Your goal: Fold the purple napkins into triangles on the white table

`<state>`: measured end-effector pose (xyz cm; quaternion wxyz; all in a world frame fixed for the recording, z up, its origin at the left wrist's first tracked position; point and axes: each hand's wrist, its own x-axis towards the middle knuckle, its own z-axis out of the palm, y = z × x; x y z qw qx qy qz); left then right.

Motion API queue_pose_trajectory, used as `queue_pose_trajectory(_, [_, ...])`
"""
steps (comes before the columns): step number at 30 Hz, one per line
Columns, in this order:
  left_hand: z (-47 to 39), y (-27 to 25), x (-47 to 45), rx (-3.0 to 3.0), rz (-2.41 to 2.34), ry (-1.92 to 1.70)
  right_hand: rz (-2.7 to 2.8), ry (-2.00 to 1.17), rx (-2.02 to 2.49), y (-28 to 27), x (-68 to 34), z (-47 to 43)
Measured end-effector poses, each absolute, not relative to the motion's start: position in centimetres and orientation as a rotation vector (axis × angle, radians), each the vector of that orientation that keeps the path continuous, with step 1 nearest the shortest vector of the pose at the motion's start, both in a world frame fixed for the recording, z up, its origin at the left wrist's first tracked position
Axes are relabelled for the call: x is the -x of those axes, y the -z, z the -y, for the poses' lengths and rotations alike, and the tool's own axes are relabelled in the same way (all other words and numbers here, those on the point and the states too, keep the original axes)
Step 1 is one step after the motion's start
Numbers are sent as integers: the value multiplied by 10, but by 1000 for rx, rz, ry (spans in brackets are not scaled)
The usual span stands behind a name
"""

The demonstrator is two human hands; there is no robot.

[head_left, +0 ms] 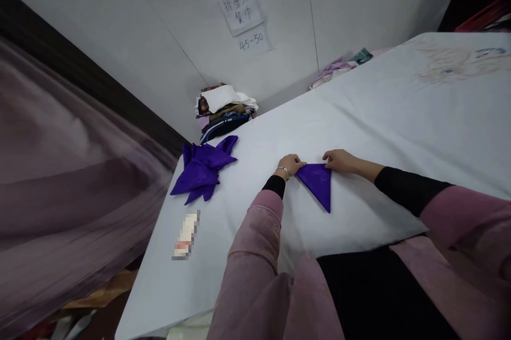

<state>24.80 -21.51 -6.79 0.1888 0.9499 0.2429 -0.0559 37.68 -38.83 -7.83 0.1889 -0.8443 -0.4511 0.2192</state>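
Note:
A purple cloth napkin [318, 184], folded into a triangle, lies on the white-covered table [255, 217] with one point toward me. My left hand [291, 163] pinches its top left corner; a bracelet circles that wrist. At the top right corner my right hand [339, 161] is closed on the edge between thumb and fingers. More purple napkins [202, 167] lie in a loose, pointed heap toward the table's left edge.
Folded clothes [225, 108] are stacked against the wall behind the heap. Other cloths [335, 69] lie along the back edge. A pixelated flat item [186, 234] rests at the left. Handwritten papers [243, 10] hang on the wall. A mauve curtain [72, 185] hangs left.

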Motion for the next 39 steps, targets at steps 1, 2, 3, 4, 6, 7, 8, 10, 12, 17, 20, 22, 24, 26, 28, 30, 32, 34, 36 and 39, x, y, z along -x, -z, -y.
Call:
queue_pose_trajectory(1, [216, 68, -245, -2651, -728, 166, 1284, -624, 2361, 75, -382, 382])
queue_pose_trajectory(2, [217, 69, -241, -2632, -774, 173, 1298, -625, 2347, 72, -388, 375])
queue_pose_trajectory(3, [220, 69, -237, -2616, -817, 174, 1310, -620, 2334, 68, -393, 369])
queue_pose_trajectory(4, [222, 70, -234, -2605, -858, 169, 1319, -609, 2321, 65, -399, 362])
queue_pose_trajectory(6, [229, 72, -228, -2599, -927, 138, 1333, -572, 2298, 59, -407, 352])
queue_pose_trajectory(7, [232, 73, -225, -2602, -954, 116, 1338, -547, 2287, 57, -408, 348])
queue_pose_trajectory(8, [235, 74, -224, -2606, -975, 94, 1341, -518, 2275, 56, -407, 346])
queue_pose_trajectory(10, [240, 77, -222, -2612, -998, 59, 1342, -448, 2251, 56, -397, 346])
queue_pose_trajectory(12, [241, 79, -221, -2618, -1005, 35, 1344, -359, 2205, 60, -378, 354])
queue_pose_trajectory(17, [235, 83, -222, -2649, -953, -10, 1630, -92, 2033, 89, -327, 391])
queue_pose_trajectory(20, [231, 84, -222, -2658, -897, -6, 1807, 3, 2030, 106, -318, 409])
queue_pose_trajectory(22, [230, 83, -222, -2654, -874, -4, 1857, 29, 2044, 113, -321, 417])
queue_pose_trajectory(24, [229, 81, -222, -2645, -867, -1, 1896, 44, 2033, 116, -327, 421])
queue_pose_trajectory(26, [229, 80, -223, -2629, -884, 19, 1942, 41, 1995, 118, -334, 425])
queue_pose_trajectory(28, [229, 79, -223, -2609, -904, 43, 1966, 28, 1974, 119, -341, 427])
queue_pose_trajectory(30, [229, 78, -224, -2597, -919, 45, 1975, -7, 1967, 121, -348, 428])
queue_pose_trajectory(32, [231, 78, -224, -2591, -934, 27, 1992, -58, 1951, 123, -355, 428])
queue_pose_trajectory(34, [232, 78, -223, -2577, -948, 10, 2009, -100, 1932, 124, -359, 428])
queue_pose_trajectory(36, [232, 78, -220, -2546, -937, -8, 2014, -122, 1926, 124, -362, 428])
queue_pose_trajectory(39, [229, 78, -213, -2428, -853, -50, 2026, -147, 1919, 122, -363, 429])
